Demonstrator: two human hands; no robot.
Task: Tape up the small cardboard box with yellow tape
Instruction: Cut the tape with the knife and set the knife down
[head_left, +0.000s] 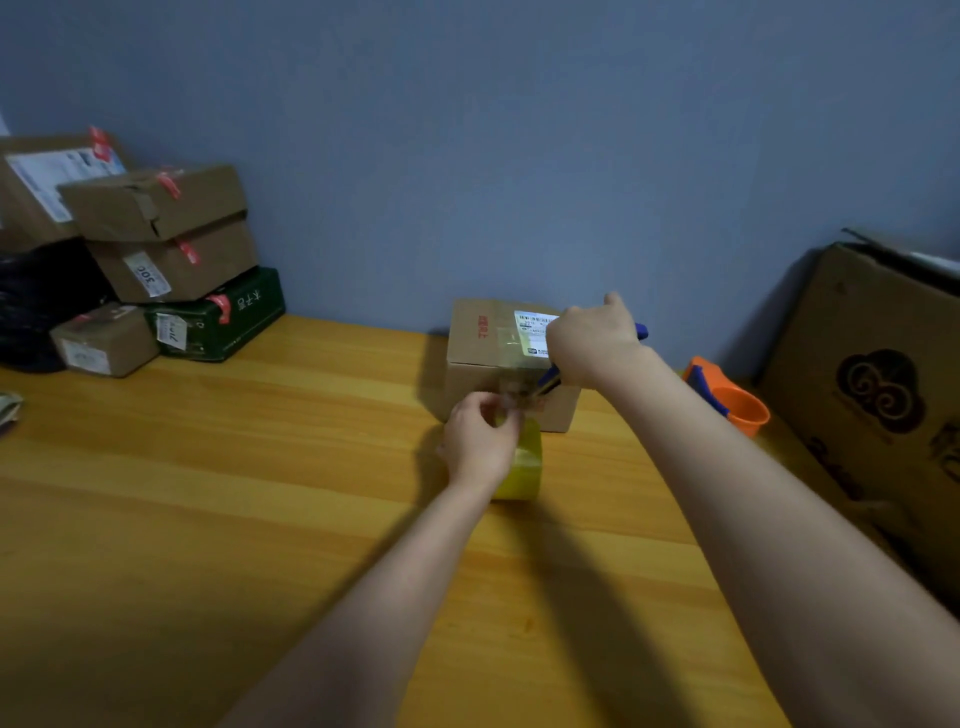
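Both my bare forearms reach over the glossy wooden table (208, 493). My left hand (480, 441) pinches a translucent strip off the yellow tape roll (522, 462) beneath it, against the small cardboard box (483, 338). My right hand (592, 338) grips a blue-handled cutter (550, 375) at the box's labelled top.

Dim, soft, slightly blurred footage; wide-angle bending at edges; faint shadows on the table (208, 519).

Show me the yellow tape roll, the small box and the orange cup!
yellow tape roll (522, 462), head view, on its outer side.
small box (480, 332), head view, on its top face.
orange cup (745, 410), head view, on its side near the rim.
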